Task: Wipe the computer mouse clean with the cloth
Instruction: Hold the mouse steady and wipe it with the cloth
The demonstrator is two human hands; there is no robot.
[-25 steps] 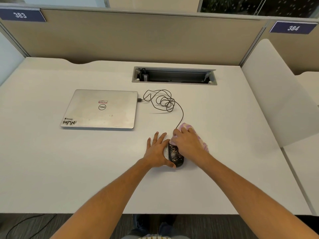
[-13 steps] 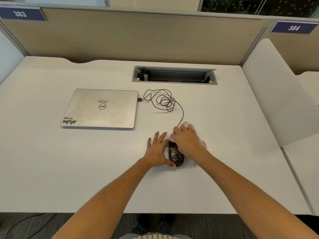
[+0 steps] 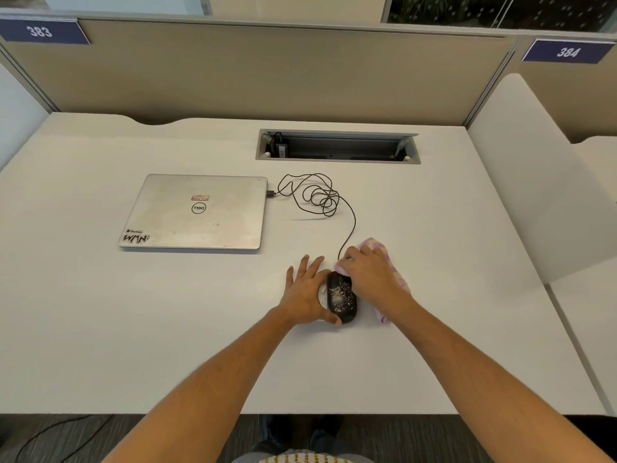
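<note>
A black computer mouse (image 3: pixel 341 299) speckled with light crumbs lies on the white desk (image 3: pixel 167 329), slightly right of centre. My left hand (image 3: pixel 305 290) rests against the mouse's left side, fingers spread flat, thumb at its near end. My right hand (image 3: pixel 369 274) presses a pink-and-white cloth (image 3: pixel 387 262) onto the mouse's right front part. The cloth bunches out under and beyond the hand. The mouse's front end is hidden by the cloth and hand.
The mouse cable (image 3: pixel 320 198) coils towards a closed silver laptop (image 3: pixel 197 212) at the left. A cable tray opening (image 3: pixel 337 147) is set in the desk at the back. Beige partitions (image 3: pixel 267 71) stand behind, and a white divider (image 3: pixel 534 182) stands at the right.
My right hand with the cloth has shifted a little back and forth over the mouse's front. The cloth now sticks out further beyond the hand. My left hand has stayed put.
</note>
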